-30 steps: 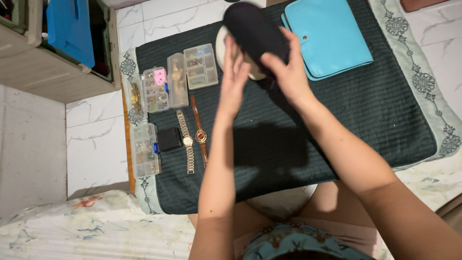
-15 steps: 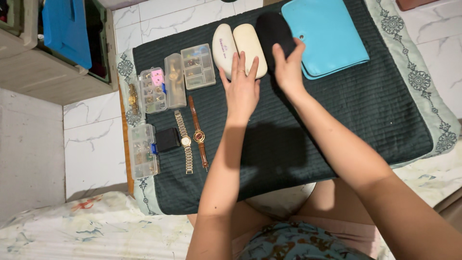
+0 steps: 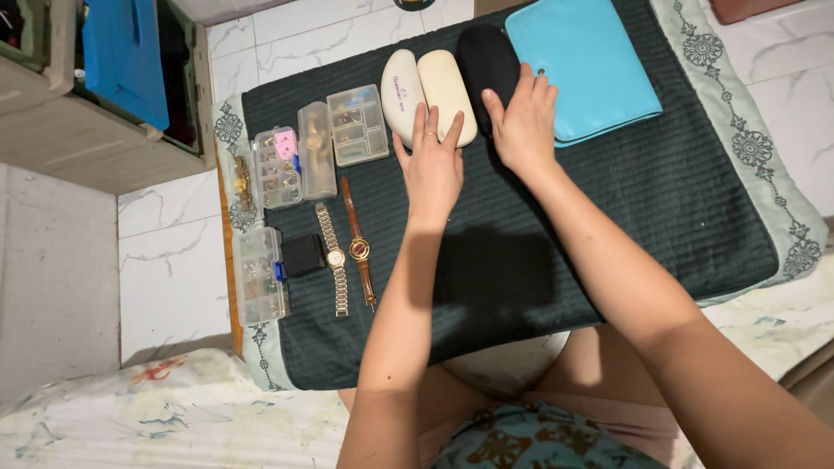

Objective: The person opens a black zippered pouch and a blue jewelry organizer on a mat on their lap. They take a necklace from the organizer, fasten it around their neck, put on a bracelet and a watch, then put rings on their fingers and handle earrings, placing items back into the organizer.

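Cases sit side by side on my dark quilted mat (image 3: 608, 200): left hand (image 3: 432, 165) rests flat, fingers spread, on the cream case (image 3: 445, 82); right hand (image 3: 524, 122) lies open against the black case (image 3: 486, 52), nudging it into the row beside the blue pouch (image 3: 582, 61).

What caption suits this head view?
Both hands rest on glasses cases: left hand on cream case, right hand on black case.

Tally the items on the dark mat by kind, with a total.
Glasses cases: 3 (two cream, one black)
Clear compartment boxes: 4
Wristwatches: 2
Small black box: 1
Turquoise pouch: 1
Total: 11
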